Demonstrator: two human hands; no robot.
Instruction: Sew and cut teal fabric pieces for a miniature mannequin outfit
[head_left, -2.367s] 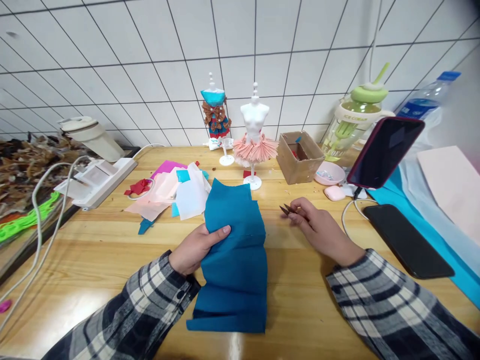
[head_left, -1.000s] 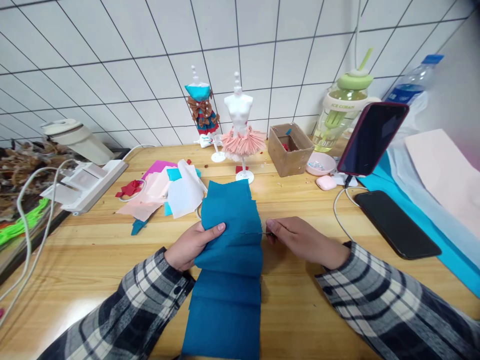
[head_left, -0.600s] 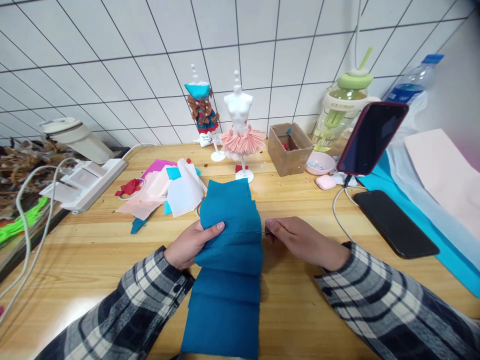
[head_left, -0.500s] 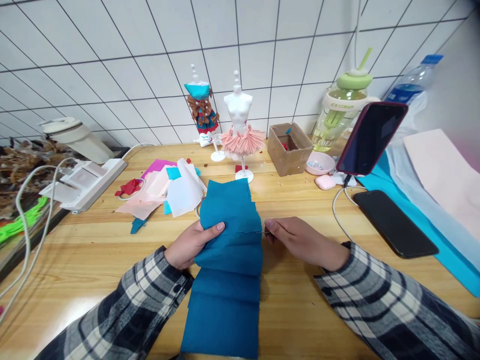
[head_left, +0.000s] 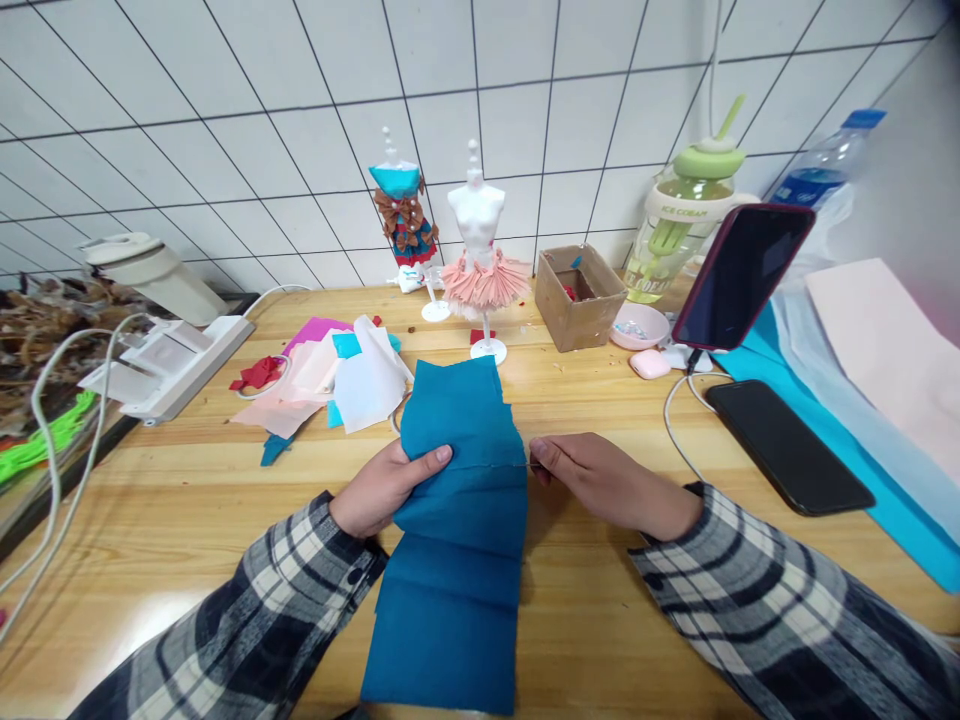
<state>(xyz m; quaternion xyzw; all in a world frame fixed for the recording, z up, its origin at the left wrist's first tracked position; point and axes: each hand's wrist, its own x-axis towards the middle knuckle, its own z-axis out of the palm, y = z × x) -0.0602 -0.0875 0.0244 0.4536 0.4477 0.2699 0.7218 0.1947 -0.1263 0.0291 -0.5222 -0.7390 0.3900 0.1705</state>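
Note:
A long strip of teal fabric [head_left: 457, 560], creased across in several places, lies on the wooden table [head_left: 187, 500] in front of me. My left hand [head_left: 382, 485] is closed on its left edge, thumb on top. My right hand [head_left: 600, 480] is closed at the strip's right edge, on small scissors [head_left: 517, 465]. Their thin blades lie across the cloth along a crease, mostly hidden by my fingers.
Behind the strip stand a white doll mannequin in a pink skirt [head_left: 478, 215] and a dressed one [head_left: 401, 215]. Fabric scraps [head_left: 337, 375] lie at the left, near a power strip [head_left: 169, 365]. To the right are a cardboard box [head_left: 581, 300], a propped phone [head_left: 742, 275] and a flat black phone [head_left: 787, 445].
My right hand has moved left with the scissors, from the bare table to the fabric's right edge. Over the last second both hands have hardly moved.

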